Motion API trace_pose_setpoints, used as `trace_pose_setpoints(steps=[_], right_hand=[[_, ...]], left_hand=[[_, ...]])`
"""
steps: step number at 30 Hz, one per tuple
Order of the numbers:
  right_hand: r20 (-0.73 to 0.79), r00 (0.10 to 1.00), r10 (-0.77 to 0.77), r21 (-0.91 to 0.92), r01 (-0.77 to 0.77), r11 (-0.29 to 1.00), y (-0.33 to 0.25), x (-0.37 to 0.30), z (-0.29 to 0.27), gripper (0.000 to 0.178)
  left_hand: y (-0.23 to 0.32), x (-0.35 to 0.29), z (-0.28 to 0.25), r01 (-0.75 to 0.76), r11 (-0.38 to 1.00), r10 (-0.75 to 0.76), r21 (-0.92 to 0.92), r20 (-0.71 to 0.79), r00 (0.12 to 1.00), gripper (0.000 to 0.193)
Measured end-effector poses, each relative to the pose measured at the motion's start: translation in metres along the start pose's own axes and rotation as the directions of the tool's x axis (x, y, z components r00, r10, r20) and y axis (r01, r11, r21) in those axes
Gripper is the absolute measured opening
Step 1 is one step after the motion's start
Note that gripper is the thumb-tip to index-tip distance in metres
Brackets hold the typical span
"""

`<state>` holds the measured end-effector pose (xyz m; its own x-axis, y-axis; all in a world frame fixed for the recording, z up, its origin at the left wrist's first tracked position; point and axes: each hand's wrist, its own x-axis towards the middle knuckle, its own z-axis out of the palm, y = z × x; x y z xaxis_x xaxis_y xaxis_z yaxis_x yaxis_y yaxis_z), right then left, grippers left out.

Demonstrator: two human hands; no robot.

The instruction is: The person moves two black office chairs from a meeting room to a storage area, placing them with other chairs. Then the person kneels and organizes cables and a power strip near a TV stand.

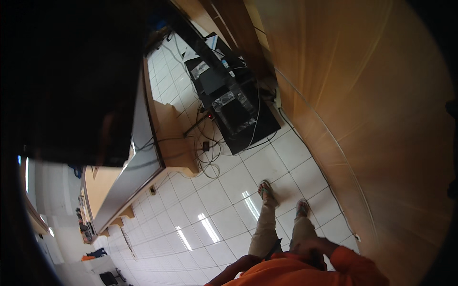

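Note:
My right hand is held in front of my waist, close to the orange shirt. Its fingers are too dark and blurred to make out. On the other side, my left hand sits low against the shirt's edge, with its fingers hidden. Nothing can be seen held in either one. Below them are my light trousers and my feet in sandals on white floor tiles.
Ahead lies a black flat panel with clear tape on it. Loose cables and a small red light are beside it. A wooden panel rises at right, a desk at left. A dark shape fills the upper left.

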<state>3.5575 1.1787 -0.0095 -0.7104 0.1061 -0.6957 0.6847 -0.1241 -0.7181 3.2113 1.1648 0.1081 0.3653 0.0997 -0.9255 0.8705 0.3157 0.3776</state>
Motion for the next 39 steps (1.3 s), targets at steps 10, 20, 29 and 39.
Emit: trace_pose_setpoints(steps=[10,20,29,39], right_hand=[[-0.565,0.790,0.240,-0.099,-0.353,0.930,0.146,0.253,-0.302,0.039],[-0.644,0.722,0.252,-0.160,-0.449,0.879,0.241,0.434,-0.446,0.047],[-0.747,0.662,-0.066,-0.474,-0.460,0.751,0.257,0.516,-0.506,0.070],[-0.577,0.799,-0.169,-0.733,-0.415,0.539,0.316,0.503,-0.486,0.029]], left_hand=[[-0.034,0.180,-0.144,-0.038,0.960,0.244,0.276,-0.765,0.597,0.077],[-0.036,0.253,-0.170,0.058,0.997,0.006,0.043,-0.850,0.526,0.063],[-0.036,0.274,-0.180,0.133,0.988,0.041,0.076,-0.968,0.249,0.051],[-0.025,0.286,-0.135,0.187,0.982,0.031,0.018,-0.997,-0.065,0.051]])
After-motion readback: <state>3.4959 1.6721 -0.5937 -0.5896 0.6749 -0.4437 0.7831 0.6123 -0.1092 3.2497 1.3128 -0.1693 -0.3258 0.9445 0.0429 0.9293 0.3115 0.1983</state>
